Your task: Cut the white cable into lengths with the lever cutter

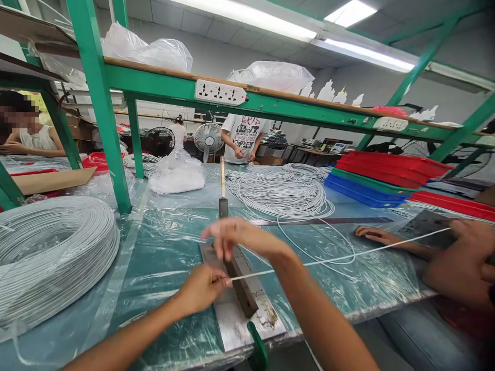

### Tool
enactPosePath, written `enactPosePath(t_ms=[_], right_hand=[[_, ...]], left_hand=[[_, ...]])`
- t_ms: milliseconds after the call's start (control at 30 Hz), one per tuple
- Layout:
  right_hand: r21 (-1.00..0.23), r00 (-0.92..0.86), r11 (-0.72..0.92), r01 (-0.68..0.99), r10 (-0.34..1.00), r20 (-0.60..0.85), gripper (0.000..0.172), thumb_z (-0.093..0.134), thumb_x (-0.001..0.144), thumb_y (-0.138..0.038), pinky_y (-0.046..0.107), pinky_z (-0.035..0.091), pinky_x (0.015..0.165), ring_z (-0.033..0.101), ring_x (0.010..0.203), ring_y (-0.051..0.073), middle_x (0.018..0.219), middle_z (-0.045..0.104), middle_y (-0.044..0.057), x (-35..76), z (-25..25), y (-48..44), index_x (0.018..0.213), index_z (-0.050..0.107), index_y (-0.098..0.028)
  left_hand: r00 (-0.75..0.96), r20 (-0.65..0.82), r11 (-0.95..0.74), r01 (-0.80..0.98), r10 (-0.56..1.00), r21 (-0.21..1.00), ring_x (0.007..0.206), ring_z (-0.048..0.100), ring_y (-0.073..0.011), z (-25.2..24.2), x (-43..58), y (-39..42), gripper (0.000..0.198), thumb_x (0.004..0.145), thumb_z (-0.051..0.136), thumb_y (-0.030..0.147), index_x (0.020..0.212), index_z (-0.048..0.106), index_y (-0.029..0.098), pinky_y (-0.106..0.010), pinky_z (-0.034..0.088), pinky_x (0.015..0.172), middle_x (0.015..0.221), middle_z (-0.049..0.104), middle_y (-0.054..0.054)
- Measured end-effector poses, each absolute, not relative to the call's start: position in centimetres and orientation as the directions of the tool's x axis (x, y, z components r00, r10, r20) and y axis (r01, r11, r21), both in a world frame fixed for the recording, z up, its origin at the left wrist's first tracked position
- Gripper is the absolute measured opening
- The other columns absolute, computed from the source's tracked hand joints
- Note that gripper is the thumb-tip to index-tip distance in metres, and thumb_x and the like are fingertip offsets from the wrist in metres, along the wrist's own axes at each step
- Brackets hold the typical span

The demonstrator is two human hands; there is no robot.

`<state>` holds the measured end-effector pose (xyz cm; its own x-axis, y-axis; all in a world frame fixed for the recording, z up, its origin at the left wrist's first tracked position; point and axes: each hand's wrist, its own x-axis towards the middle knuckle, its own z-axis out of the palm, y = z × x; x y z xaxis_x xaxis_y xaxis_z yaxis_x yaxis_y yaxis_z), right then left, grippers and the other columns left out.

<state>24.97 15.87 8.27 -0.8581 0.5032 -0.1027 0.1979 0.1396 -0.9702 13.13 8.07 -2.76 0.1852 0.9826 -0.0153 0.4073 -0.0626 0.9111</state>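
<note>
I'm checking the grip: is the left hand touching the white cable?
Touching: the head view shows the left hand pinching the white cable, with no gap between them.

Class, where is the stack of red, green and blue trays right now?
In the head view, the tray stack sits right of centre on the bench, just right of the loose cable coil and beyond a co-worker's hand.

A thin white cable [328, 260] stretches nearly straight, slanting up to the right, and near its left end crosses a brownish metal bar [244, 294], which lies lengthwise along a pale, stained plate [231, 324].
</note>
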Motion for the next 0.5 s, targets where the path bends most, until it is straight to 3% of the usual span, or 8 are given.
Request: enactPosePath(t_ms=[33, 67, 133, 200, 267, 367, 500], right_hand=[[-0.973, -0.702, 0.113, 0.201, 0.71, -0.062, 0.026, 0.052, 0.089, -0.033, 0.02, 0.038, 0.046, 0.052, 0.045, 0.01, 0.06, 0.062, 0.002, 24.6, 9.2, 18.3, 0.099, 0.064, -0.012], [-0.977, -0.581, 0.107, 0.186, 0.813, -0.022, 0.025, 0.048, 0.093, -0.03, 0.018, 0.036, 0.044, 0.05, 0.044, 0.008, 0.06, 0.06, 0.001, 24.1, 9.8, 20.7, 0.105, 0.06, -0.012], [-0.981, -0.396, 0.083, 0.173, 0.918, 0.008, 0.024, 0.041, 0.097, -0.029, 0.016, 0.034, 0.043, 0.047, 0.044, 0.006, 0.062, 0.057, -0.002, 22.9, 10.3, 25.2, 0.112, 0.053, -0.014], [-0.983, -0.302, 0.041, 0.177, 0.953, -0.014, 0.026, 0.04, 0.098, -0.034, 0.016, 0.036, 0.043, 0.046, 0.046, 0.006, 0.068, 0.056, -0.002, 21.7, 10.4, 28.7, 0.11, 0.051, -0.013], [-0.984, -0.253, -0.011, 0.18, 0.966, -0.057, 0.029, 0.044, 0.096, -0.038, 0.019, 0.041, 0.045, 0.049, 0.05, 0.007, 0.074, 0.056, 0.0, 20.7, 10.4, 31.0, 0.104, 0.054, -0.012], [-0.985, -0.233, -0.066, 0.159, 0.967, -0.103, 0.03, 0.047, 0.094, -0.04, 0.021, 0.046, 0.05, 0.052, 0.057, 0.009, 0.08, 0.057, 0.001, 19.6, 10.5, 32.7, 0.1, 0.056, -0.012], [-0.989, -0.245, -0.095, 0.116, 0.962, -0.121, 0.029, 0.049, 0.094, -0.039, 0.022, 0.047, 0.051, 0.053, 0.058, 0.009, 0.08, 0.057, 0.002, 19.0, 10.7, 33.8, 0.099, 0.057, -0.012]], left_hand=[[0.209, 0.005, -0.106, 0.477, 0.978, 0.873, 0.057, 0.048, -0.0156, -2.6, 13.2, 7.8, 0.031, 0.083, 0.049, 0.037, 0.082, 0.071, 0.016, -0.025, 0.028, 0.058, 0.056, 0.057, -0.001], [0.236, 0.02, -0.152, 0.555, 0.972, 0.818, 0.06, 0.051, -0.0171, -2.5, 13.3, 7.5, 0.03, 0.085, 0.046, 0.034, 0.089, 0.07, 0.017, -0.026, 0.029, 0.059, 0.061, 0.06, -0.002], [0.273, 0.03, -0.218, 0.692, 0.962, 0.688, 0.066, 0.056, -0.0199, -2.3, 13.5, 7.1, 0.031, 0.089, 0.039, 0.028, 0.099, 0.067, 0.02, -0.027, 0.029, 0.059, 0.07, 0.065, -0.005], [0.281, 0.024, -0.236, 0.753, 0.959, 0.614, 0.069, 0.059, -0.0212, -2.5, 13.9, 6.9, 0.032, 0.089, 0.036, 0.023, 0.093, 0.067, 0.02, -0.026, 0.03, 0.059, 0.074, 0.067, -0.006], [0.272, 0.036, -0.233, 0.738, 0.962, 0.633, 0.072, 0.06, -0.0208, -2.9, 14.3, 7.1, 0.029, 0.086, 0.037, 0.018, 0.082, 0.066, 0.017, -0.026, 0.031, 0.06, 0.075, 0.066, -0.007], [0.228, 0.034, -0.173, 0.628, 0.973, 0.759, 0.072, 0.056, -0.0181, -3.8, 14.6, 7.7, 0.023, 0.08, 0.041, 0.014, 0.074, 0.063, 0.015, -0.025, 0.032, 0.062, 0.073, 0.064, -0.005], [0.216, 0.008, -0.126, 0.54, 0.976, 0.832, 0.065, 0.05, -0.0151, -4.7, 14.9, 8.5, 0.027, 0.083, 0.04, 0.026, 0.079, 0.063, 0.012, -0.024, 0.032, 0.058, 0.069, 0.06, -0.003]])
